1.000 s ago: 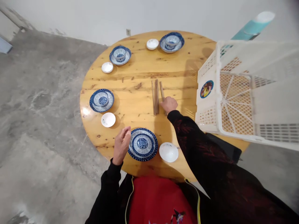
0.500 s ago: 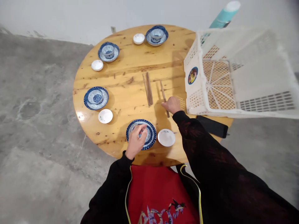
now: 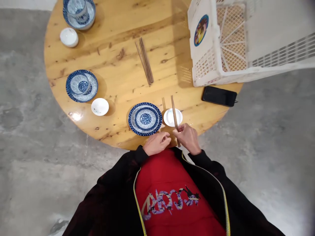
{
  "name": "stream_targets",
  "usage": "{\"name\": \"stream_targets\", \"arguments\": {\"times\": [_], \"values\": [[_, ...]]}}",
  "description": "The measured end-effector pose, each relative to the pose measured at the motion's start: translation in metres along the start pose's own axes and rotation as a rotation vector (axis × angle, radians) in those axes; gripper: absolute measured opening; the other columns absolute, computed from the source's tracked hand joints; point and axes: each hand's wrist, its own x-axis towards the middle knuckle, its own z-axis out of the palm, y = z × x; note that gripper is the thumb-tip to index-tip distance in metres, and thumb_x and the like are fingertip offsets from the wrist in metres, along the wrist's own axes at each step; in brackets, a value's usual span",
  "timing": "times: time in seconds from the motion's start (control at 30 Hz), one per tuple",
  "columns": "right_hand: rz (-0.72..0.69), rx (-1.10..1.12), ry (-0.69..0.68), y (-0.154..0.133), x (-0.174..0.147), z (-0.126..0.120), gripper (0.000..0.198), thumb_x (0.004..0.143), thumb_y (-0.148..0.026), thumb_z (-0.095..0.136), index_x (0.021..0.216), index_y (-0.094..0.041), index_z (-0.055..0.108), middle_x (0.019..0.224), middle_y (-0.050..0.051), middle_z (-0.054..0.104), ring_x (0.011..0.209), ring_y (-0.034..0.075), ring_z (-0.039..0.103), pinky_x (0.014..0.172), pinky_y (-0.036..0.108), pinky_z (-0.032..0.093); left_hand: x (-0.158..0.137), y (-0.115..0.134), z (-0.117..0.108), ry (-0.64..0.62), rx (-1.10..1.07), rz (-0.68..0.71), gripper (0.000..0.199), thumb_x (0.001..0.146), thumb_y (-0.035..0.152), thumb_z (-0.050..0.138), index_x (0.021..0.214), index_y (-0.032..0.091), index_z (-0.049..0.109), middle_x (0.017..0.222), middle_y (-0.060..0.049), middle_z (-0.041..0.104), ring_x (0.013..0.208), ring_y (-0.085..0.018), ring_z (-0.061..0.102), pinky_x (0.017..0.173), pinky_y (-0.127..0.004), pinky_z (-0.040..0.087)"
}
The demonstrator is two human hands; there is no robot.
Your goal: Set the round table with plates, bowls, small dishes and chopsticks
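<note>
My right hand (image 3: 189, 137) is closed around a pair of brown chopsticks (image 3: 174, 109) near their lower end. The chopsticks point away from me, passing over a small white bowl (image 3: 168, 118). Close by, my left hand (image 3: 157, 143) holds nothing, its fingers loosely curled and a little apart. It rests at the table's near edge, just below a blue-and-white plate (image 3: 131, 118) with a matching blue-and-white bowl (image 3: 145, 118) on it. More chopsticks (image 3: 146, 64) lie in a loose bunch farther up the round wooden table (image 3: 118, 78).
A white plastic crate (image 3: 205, 70) stands at the right with a black phone (image 3: 220, 96) below it. Along the left sit a blue-and-white plate with a bowl (image 3: 82, 86), a white bowl (image 3: 99, 107), another stacked setting (image 3: 79, 14) and a white bowl (image 3: 69, 37).
My right hand has drawn the chopsticks toward me, from mid-table to the near edge. My left hand has moved off the plate to its lower right. The view has tilted down.
</note>
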Motion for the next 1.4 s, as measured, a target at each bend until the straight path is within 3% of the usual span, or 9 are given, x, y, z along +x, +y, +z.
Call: {"name": "stream_targets", "arguments": {"times": [0.13, 0.37, 1.1, 1.4], "values": [[0.031, -0.049, -0.023, -0.005, 0.0, 0.012, 0.01, 0.081, -0.025, 0.064, 0.087, -0.017, 0.062, 0.087, 0.009, 0.073, 0.085, 0.026, 0.069, 0.07, 0.03, 0.042, 0.0, 0.002, 0.001, -0.015, 0.004, 0.036, 0.033, 0.096, 0.033, 0.045, 0.115, 0.015, 0.065, 0.096, -0.005, 0.07, 0.082, -0.017, 0.062, 0.079, -0.028, 0.045], [0.009, -0.099, -0.017, -0.004, 0.002, 0.023, 0.013, 0.086, -0.027, 0.061, 0.091, -0.015, 0.061, 0.092, 0.01, 0.071, 0.085, 0.026, 0.068, 0.07, 0.031, 0.042, 0.004, -0.005, 0.005, -0.07, -0.009, -0.047, 0.034, 0.095, 0.035, 0.045, 0.114, 0.015, 0.065, 0.086, -0.003, 0.069, 0.077, -0.016, 0.062, 0.074, -0.027, 0.045], [-0.092, -0.278, 0.042, -0.008, 0.004, 0.017, 0.019, 0.091, -0.024, 0.053, 0.104, -0.01, 0.058, 0.103, 0.016, 0.066, 0.086, 0.029, 0.067, 0.067, 0.033, 0.041, 0.01, 0.001, 0.018, -0.058, 0.093, -0.026, 0.026, 0.096, 0.034, 0.044, 0.097, 0.018, 0.065, 0.082, -0.001, 0.065, 0.074, -0.016, 0.055, 0.07, -0.026, 0.041], [-0.08, -0.272, 0.0, -0.013, 0.007, 0.011, 0.021, 0.092, -0.023, 0.053, 0.107, -0.009, 0.057, 0.106, 0.017, 0.066, 0.089, 0.03, 0.067, 0.069, 0.033, 0.041, 0.008, 0.003, 0.022, -0.045, 0.11, -0.048, 0.029, 0.096, 0.035, 0.046, 0.106, 0.017, 0.066, 0.09, -0.003, 0.068, 0.079, -0.017, 0.059, 0.073, -0.027, 0.043]]}}
